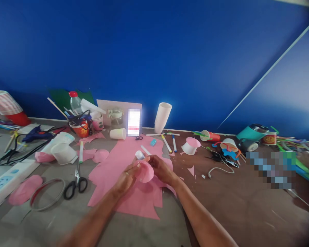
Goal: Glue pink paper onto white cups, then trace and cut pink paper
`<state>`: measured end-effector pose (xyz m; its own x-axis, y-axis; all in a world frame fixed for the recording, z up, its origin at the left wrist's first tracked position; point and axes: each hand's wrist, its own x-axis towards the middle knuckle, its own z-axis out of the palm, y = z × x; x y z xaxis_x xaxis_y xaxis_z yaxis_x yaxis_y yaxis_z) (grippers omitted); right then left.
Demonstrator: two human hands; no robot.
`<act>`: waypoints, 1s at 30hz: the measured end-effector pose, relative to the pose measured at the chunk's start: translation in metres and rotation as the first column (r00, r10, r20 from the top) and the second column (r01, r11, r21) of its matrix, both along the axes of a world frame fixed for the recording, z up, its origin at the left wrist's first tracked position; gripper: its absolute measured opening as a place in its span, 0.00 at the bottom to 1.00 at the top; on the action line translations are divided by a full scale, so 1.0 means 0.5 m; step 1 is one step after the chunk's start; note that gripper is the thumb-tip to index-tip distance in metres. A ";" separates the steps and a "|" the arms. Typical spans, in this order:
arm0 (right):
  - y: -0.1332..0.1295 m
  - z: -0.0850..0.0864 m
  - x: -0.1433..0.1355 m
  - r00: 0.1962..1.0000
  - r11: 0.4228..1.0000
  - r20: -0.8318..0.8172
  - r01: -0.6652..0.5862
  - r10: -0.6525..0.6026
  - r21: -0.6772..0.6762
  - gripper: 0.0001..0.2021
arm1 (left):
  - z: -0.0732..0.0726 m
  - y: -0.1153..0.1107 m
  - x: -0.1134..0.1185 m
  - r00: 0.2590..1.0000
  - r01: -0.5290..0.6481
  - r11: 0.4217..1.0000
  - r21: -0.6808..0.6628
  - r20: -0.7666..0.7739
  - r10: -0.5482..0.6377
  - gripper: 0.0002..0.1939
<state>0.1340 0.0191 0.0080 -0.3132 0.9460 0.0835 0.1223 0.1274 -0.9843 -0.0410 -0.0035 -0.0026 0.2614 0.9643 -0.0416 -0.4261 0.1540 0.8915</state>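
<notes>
My left hand (126, 177) grips a round pink paper piece (145, 172) at its left edge, above a large cut sheet of pink paper (141, 207). At the upper right edge of the round piece, the fingers of my right hand (161, 168) are closed on it. A small white object (139, 155) shows just above my left fingers; whether it is joined to the pink piece I cannot tell. Behind my hands lie a blue eraser-like block (153, 142) and capped markers (166, 143). A white cup with a pink top (191, 145) stands to the right.
Black-handled scissors (76, 183), a tape roll (47, 194) and a power strip (7, 181) lie at left. Stacked white cups (162, 117) stand near the blue wall (154, 51), beside a lit phone (134, 122). A cable (221, 169) and a teal container (252, 134) are at right.
</notes>
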 end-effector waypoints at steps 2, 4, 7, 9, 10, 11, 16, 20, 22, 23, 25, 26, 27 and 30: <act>-0.004 -0.003 -0.003 0.997 0.994 0.061 0.050 -0.056 0.096 0.13 | 0.002 0.000 0.001 1.000 0.017 1.000 0.004 0.008 -0.017 0.14; -0.009 -0.003 -0.005 0.991 0.982 0.103 0.060 -0.080 0.182 0.13 | 0.009 -0.001 0.002 0.999 0.024 1.000 0.003 0.030 -0.024 0.15; -0.011 0.001 -0.004 0.997 0.986 0.073 0.011 -0.024 0.168 0.14 | 0.024 -0.005 0.003 0.998 0.009 1.000 -0.017 0.067 -0.007 0.16; -0.008 0.003 -0.003 0.997 0.994 0.010 -0.075 0.075 0.082 0.14 | 0.033 -0.007 0.003 0.998 0.005 1.000 -0.023 0.062 -0.004 0.16; -0.006 0.003 -0.003 0.992 0.992 -0.023 -0.119 0.120 0.039 0.12 | 0.035 -0.008 0.003 0.999 0.000 1.000 -0.020 0.052 0.001 0.16; -0.004 0.002 -0.003 0.988 0.989 -0.052 -0.148 0.148 0.006 0.11 | 0.036 -0.008 0.002 0.999 -0.003 1.000 -0.016 0.039 0.004 0.16; -0.001 -0.010 -0.012 0.997 0.993 0.031 0.064 -0.068 0.098 0.06 | 0.025 -0.006 0.003 1.000 0.000 1.000 -0.021 0.008 0.001 0.15; -0.008 -0.016 -0.014 0.975 0.959 0.150 0.119 -0.161 0.255 0.06 | 0.017 -0.004 0.006 1.000 0.000 1.000 -0.021 0.010 0.000 0.15; -0.009 -0.015 -0.009 0.977 0.959 0.177 0.066 -0.118 0.276 0.04 | 0.018 -0.005 0.004 1.000 0.006 1.000 -0.023 0.002 -0.006 0.15; -0.008 -0.014 -0.005 0.979 0.962 0.185 0.034 -0.087 0.272 0.03 | 0.019 -0.006 0.003 1.000 0.010 1.000 -0.023 -0.005 -0.010 0.14; -0.005 -0.012 0.002 0.980 0.967 0.198 -0.026 -0.025 0.252 0.02 | 0.023 -0.008 -0.001 1.000 0.017 1.000 -0.016 -0.019 -0.018 0.15; -0.002 -0.012 0.004 0.978 0.970 0.207 -0.047 -0.004 0.240 0.03 | 0.024 -0.009 -0.002 1.000 0.019 1.000 -0.016 -0.022 -0.019 0.15; -0.001 -0.012 0.006 0.975 0.971 0.222 -0.056 0.003 0.232 0.04 | 0.024 -0.010 -0.003 0.999 0.022 1.000 -0.014 -0.026 -0.022 0.16; 0.001 -0.016 0.004 0.952 0.964 0.290 0.013 -0.093 0.267 0.04 | 0.020 -0.011 -0.002 0.999 0.026 1.000 -0.006 -0.040 -0.026 0.17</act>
<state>0.1359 0.0199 -0.0001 -0.3118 0.9198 0.2383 0.4178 0.3580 -0.8350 -0.0420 -0.0091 0.0075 0.2846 0.9569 -0.0578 -0.3858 0.1695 0.9069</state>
